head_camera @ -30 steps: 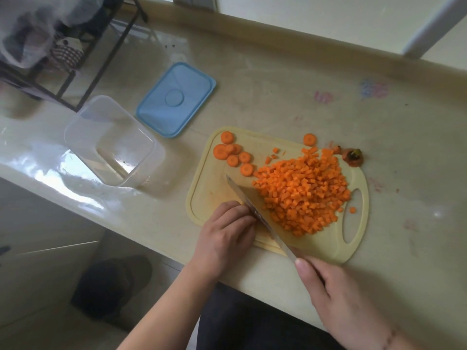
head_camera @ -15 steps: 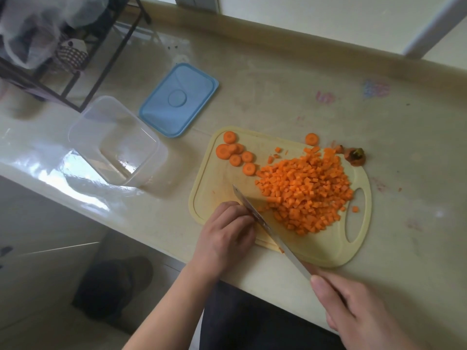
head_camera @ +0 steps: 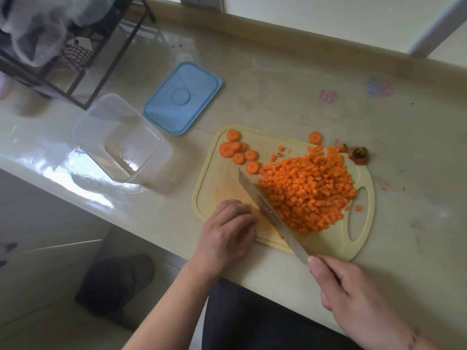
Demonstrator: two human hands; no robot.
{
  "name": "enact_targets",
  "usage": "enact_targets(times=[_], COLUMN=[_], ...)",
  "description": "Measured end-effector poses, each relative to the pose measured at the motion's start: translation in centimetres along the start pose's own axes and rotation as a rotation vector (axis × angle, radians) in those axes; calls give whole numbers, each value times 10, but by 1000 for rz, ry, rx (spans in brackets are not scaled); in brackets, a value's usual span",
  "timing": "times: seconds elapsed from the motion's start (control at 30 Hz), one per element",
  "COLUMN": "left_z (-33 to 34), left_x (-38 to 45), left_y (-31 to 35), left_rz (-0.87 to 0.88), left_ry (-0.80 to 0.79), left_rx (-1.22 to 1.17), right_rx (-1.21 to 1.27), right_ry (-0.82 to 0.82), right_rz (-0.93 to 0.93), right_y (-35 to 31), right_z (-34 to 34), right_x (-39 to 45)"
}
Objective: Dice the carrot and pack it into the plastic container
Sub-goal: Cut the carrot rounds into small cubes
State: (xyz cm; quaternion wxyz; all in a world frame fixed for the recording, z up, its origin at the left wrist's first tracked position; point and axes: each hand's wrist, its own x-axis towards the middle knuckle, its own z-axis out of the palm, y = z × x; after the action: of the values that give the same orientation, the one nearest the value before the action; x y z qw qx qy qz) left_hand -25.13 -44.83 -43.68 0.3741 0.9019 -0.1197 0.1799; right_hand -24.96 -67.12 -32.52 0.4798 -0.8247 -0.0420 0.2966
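Note:
A heap of diced carrot (head_camera: 308,188) covers the right half of the yellow cutting board (head_camera: 217,178). Several carrot rounds (head_camera: 237,152) lie at its far left corner. My right hand (head_camera: 353,294) grips the handle of a knife (head_camera: 265,210), whose blade lies slantwise against the heap's left side. My left hand (head_camera: 225,233) rests knuckles-up on the board's near left part, fingers curled down beside the blade. A trace of orange shows at its fingertips, and the rest is hidden. The clear plastic container (head_camera: 121,137) stands left of the board, with nothing in it.
The blue lid (head_camera: 182,97) lies flat behind the container. A carrot top stub (head_camera: 358,155) sits just off the board's far right corner. A black wire rack (head_camera: 75,59) holding bags stands at the far left. The counter's near edge runs under my wrists.
The knife slid back towards me along the heap, then forward again so the blade reaches further up the board. My left hand stayed in place.

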Motion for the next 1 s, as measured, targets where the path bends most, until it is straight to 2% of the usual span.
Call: enact_targets(times=[0.27, 0.43, 0.53, 0.7, 0.77, 0.9, 0.93, 1.0], left_z=[-2, 3, 3, -3, -7, -11, -12, -14], left_x=[-5, -8, -8, -7, -8, -4, -2, 2], left_y=[-3, -4, -4, -2, 0, 3, 4, 5], left_rz=[-25, -39, -36, -49, -158, -588, -659, -715], left_ry=[-20, 36, 47, 54, 156, 574, 629, 642], left_rx=[43, 65, 66, -10, -100, -296, -320, -313], right_rx=[-75, -146, -97, -5, 43, 43, 28, 33], right_ry=[-45, -14, -28, -39, -56, -117, -132, -153], right_rz=[15, -41, -89, -15, -12, 36, 42, 71], right_y=[-1, 7, 4, -2, -2, 3, 7, 12], right_z=[4, 12, 19, 12, 9, 15, 18, 22], right_x=[-10, -6, 6, 9, 4, 0, 1, 2])
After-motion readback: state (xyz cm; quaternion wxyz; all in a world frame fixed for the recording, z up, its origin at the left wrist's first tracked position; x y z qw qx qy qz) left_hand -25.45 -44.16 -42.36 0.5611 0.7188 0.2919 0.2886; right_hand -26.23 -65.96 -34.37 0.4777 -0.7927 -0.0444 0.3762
